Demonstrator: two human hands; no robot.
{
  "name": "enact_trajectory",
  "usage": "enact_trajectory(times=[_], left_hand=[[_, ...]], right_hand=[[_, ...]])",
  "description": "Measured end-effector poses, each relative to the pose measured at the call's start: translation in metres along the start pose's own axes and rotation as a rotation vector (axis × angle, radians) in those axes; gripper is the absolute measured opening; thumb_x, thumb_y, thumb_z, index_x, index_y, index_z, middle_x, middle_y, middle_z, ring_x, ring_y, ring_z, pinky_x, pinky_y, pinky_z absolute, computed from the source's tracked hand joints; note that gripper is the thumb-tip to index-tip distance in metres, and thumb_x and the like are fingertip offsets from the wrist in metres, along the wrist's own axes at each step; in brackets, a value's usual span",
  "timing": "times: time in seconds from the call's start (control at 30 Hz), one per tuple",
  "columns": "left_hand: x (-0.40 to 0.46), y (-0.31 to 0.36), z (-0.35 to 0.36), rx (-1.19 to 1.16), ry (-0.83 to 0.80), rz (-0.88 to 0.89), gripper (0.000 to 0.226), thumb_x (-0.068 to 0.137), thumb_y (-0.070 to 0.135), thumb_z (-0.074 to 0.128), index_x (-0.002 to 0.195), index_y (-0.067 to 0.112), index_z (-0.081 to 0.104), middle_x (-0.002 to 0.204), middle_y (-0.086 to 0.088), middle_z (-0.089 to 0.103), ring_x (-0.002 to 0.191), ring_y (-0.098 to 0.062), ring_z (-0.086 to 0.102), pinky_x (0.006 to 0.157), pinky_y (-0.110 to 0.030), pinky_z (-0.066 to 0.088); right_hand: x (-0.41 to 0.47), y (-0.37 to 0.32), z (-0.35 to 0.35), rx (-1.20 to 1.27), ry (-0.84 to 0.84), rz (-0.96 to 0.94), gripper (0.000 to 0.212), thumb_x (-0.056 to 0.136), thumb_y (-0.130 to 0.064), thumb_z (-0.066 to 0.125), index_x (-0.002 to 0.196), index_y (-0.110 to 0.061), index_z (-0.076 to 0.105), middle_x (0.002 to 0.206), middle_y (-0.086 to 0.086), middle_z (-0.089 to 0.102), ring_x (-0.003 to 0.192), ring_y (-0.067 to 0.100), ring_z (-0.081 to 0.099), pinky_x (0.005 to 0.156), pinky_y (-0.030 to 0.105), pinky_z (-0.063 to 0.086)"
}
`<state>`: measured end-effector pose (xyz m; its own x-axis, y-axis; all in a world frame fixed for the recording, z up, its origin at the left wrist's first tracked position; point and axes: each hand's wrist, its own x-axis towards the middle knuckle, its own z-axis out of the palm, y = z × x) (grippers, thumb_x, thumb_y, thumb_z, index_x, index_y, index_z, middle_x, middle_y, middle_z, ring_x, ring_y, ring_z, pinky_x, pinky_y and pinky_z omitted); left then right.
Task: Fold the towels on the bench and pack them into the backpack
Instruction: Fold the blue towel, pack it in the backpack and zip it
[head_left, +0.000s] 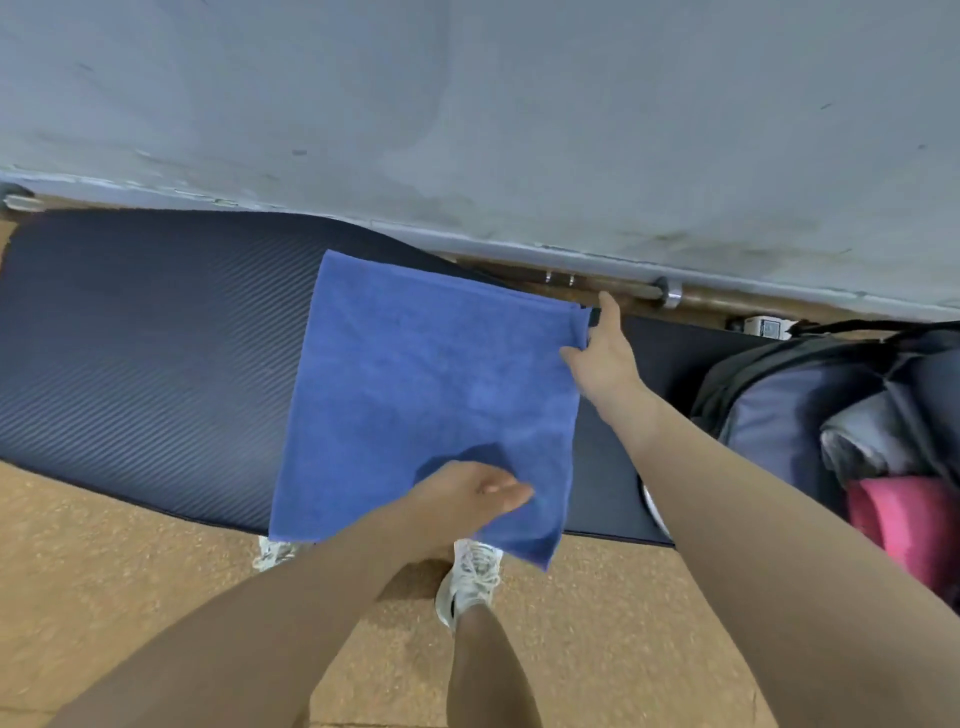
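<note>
A blue towel (415, 384), folded into a rough square, lies on the dark ribbed bench (135, 332); its near edge hangs over the bench's front. My left hand (470, 493) lies on the towel's near part with fingers stretched flat, pressing it. My right hand (602, 345) pinches the towel's far right corner. The dark backpack (789, 405) stands open at the right end of the bench, with a grey towel (862, 441) and a pink towel (898, 525) inside it.
A grey wall (519, 104) runs behind the bench. A wooden rail with a metal fitting (670, 292) lies along the wall's foot. My white shoes (467, 577) stand on the tan floor (104, 582) below the bench's front edge.
</note>
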<state>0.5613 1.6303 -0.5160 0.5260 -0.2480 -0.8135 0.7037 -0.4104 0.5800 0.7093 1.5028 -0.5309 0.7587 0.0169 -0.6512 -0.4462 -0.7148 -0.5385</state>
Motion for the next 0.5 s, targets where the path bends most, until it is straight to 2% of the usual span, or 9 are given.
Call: enact_trajectory(times=[0.03, 0.07, 0.1, 0.13, 0.17, 0.23, 0.3, 0.37, 0.5], left_hand=[[0.008, -0.007, -0.009, 0.06, 0.085, 0.009, 0.036, 0.092, 0.038, 0.046, 0.088, 0.006, 0.062, 0.081, -0.009, 0.057, 0.075, -0.017, 0.052, 0.082, -0.044, 0.047], [0.016, -0.013, -0.021, 0.146, 0.196, 0.051, 0.036, 0.094, 0.035, 0.044, 0.09, 0.004, 0.062, 0.084, -0.014, 0.061, 0.077, -0.022, 0.056, 0.083, -0.045, 0.047], [0.022, -0.018, -0.036, 0.218, 0.327, 0.104, 0.034, 0.095, 0.03, 0.042, 0.093, 0.004, 0.063, 0.089, -0.014, 0.065, 0.082, -0.026, 0.059, 0.084, -0.042, 0.047], [0.028, -0.02, -0.051, 0.268, 0.468, 0.155, 0.03, 0.095, 0.025, 0.041, 0.098, 0.005, 0.064, 0.096, -0.013, 0.066, 0.09, -0.028, 0.06, 0.085, -0.038, 0.046], [0.032, -0.02, -0.067, 0.301, 0.595, 0.191, 0.026, 0.095, 0.019, 0.042, 0.104, 0.007, 0.064, 0.103, -0.011, 0.065, 0.097, -0.029, 0.059, 0.086, -0.037, 0.045], [0.039, -0.015, -0.098, 0.37, 0.765, 0.225, 0.026, 0.095, 0.011, 0.042, 0.113, 0.007, 0.06, 0.113, -0.013, 0.06, 0.105, -0.032, 0.054, 0.088, -0.041, 0.044], [0.045, -0.01, -0.125, 0.48, 0.846, 0.224, 0.029, 0.095, 0.007, 0.041, 0.119, 0.006, 0.057, 0.119, -0.015, 0.055, 0.107, -0.037, 0.048, 0.087, -0.043, 0.041], [0.051, -0.005, -0.145, 0.591, 0.874, 0.213, 0.031, 0.094, 0.005, 0.041, 0.121, 0.008, 0.057, 0.126, -0.015, 0.052, 0.109, -0.039, 0.044, 0.087, -0.044, 0.036], [0.06, -0.007, -0.167, 0.794, 0.802, 0.132, 0.033, 0.096, 0.014, 0.041, 0.128, 0.012, 0.051, 0.133, -0.01, 0.045, 0.117, -0.036, 0.038, 0.089, -0.042, 0.03]], right_hand=[[0.008, 0.006, 0.004, 0.034, 0.011, 0.04, 0.059, 0.09, -0.003, 0.045, 0.143, -0.013, 0.023, 0.071, -0.006, 0.042, 0.062, 0.014, 0.045, 0.049, 0.022, 0.034], [0.015, 0.01, 0.007, 0.09, 0.045, 0.064, 0.043, 0.091, -0.007, 0.046, 0.132, -0.011, 0.036, 0.069, -0.006, 0.04, 0.058, 0.01, 0.041, 0.046, 0.02, 0.033], [0.02, 0.011, 0.01, 0.127, 0.093, 0.079, 0.021, 0.092, -0.011, 0.045, 0.113, -0.011, 0.045, 0.068, -0.006, 0.039, 0.055, 0.008, 0.037, 0.043, 0.016, 0.031], [0.024, 0.01, 0.012, 0.145, 0.137, 0.073, 0.004, 0.093, -0.015, 0.043, 0.095, -0.012, 0.046, 0.066, -0.006, 0.038, 0.054, 0.008, 0.034, 0.04, 0.014, 0.029], [0.027, 0.01, 0.014, 0.143, 0.174, 0.055, 0.009, 0.094, -0.018, 0.042, 0.086, -0.013, 0.043, 0.065, -0.006, 0.038, 0.053, 0.008, 0.033, 0.041, 0.015, 0.029], [0.029, 0.011, 0.017, 0.145, 0.234, 0.033, 0.009, 0.094, -0.018, 0.041, 0.087, -0.012, 0.043, 0.069, -0.007, 0.041, 0.056, 0.008, 0.036, 0.049, 0.022, 0.032], [0.027, 0.008, 0.018, 0.122, 0.293, 0.003, 0.006, 0.093, -0.015, 0.042, 0.094, -0.013, 0.048, 0.079, -0.005, 0.05, 0.066, 0.012, 0.045, 0.059, 0.027, 0.036], [0.028, 0.007, 0.017, 0.028, 0.318, -0.021, 0.012, 0.092, -0.014, 0.047, 0.099, -0.011, 0.056, 0.101, 0.003, 0.053, 0.087, 0.018, 0.05, 0.073, 0.026, 0.037], [0.034, 0.0, 0.016, -0.057, 0.335, 0.025, 0.012, 0.089, -0.019, 0.055, 0.095, -0.016, 0.065, 0.126, 0.001, 0.047, 0.118, 0.022, 0.04, 0.093, 0.031, 0.038]])
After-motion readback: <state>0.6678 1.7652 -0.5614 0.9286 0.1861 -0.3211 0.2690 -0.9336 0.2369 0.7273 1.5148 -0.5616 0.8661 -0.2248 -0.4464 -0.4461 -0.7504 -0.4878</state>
